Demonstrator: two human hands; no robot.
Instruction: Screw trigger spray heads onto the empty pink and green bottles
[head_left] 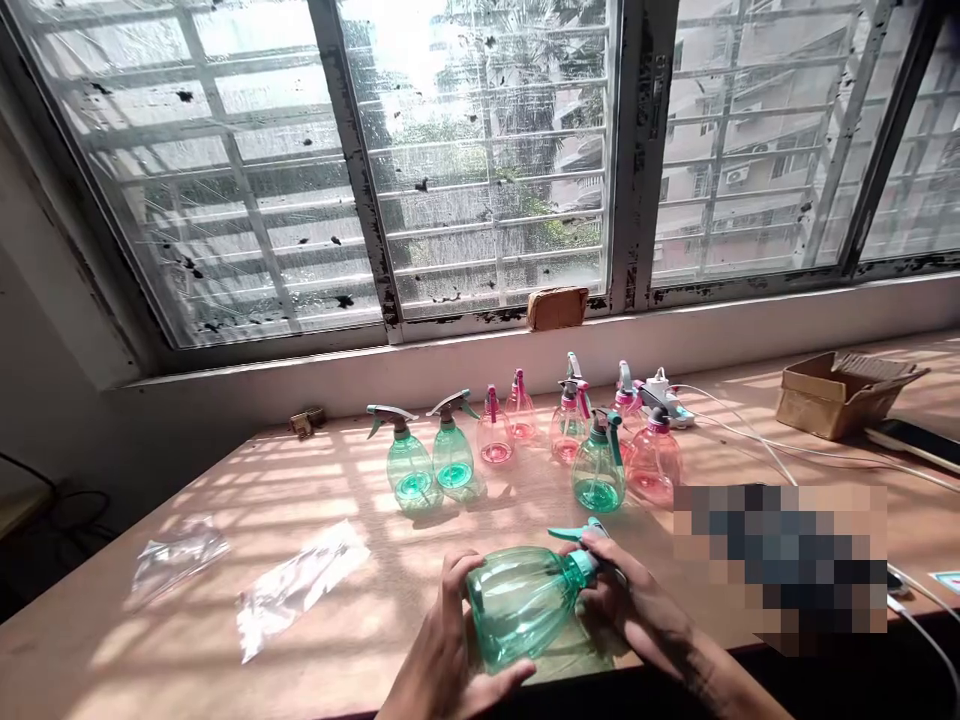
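I hold a clear green spray bottle on its side just above the wooden table's near edge. My left hand is wrapped round the bottle's body from below and behind. My right hand grips the neck and the teal trigger head. Beyond it, upright spray bottles stand in a loose row: three green ones and several pink ones.
Two clear plastic bags lie on the left of the table. A cardboard box, a white power strip with cables, and a phone sit at the right. A barred window runs along the back.
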